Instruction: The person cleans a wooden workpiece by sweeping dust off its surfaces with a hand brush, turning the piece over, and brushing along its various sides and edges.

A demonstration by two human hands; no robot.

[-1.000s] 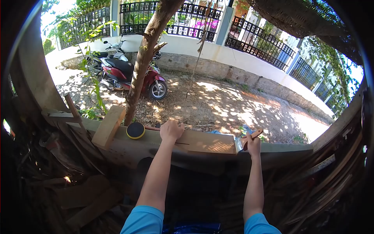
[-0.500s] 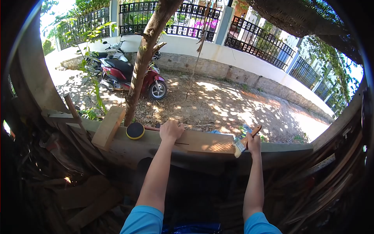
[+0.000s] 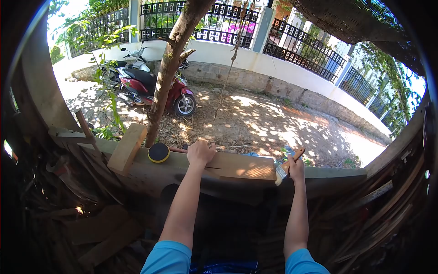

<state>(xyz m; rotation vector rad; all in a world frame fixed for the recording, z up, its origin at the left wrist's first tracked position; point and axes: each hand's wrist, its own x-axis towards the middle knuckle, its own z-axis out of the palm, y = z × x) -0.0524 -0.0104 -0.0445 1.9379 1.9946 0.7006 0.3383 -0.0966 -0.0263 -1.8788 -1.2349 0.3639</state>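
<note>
My left hand is closed over the left part of a long wooden board that lies along the top of a low wall. In my right hand is a paintbrush with a wooden handle; its pale bristles point down and left, at the board's right end. Whether the bristles touch the wood is hard to tell. To the left of my left hand a round black pad with a yellow rim rests on the wall. Beside it a shorter wooden block sits at a slant.
The low wall runs across the view. Beyond it are a leaning tree trunk, a red scooter, a hanging dry vine and a fence. Stacked wood strips are at the lower right.
The brush in my right hand has turned from nearly level, against the board's end, to a slant with its bristles lower. My left hand has stayed in place.
</note>
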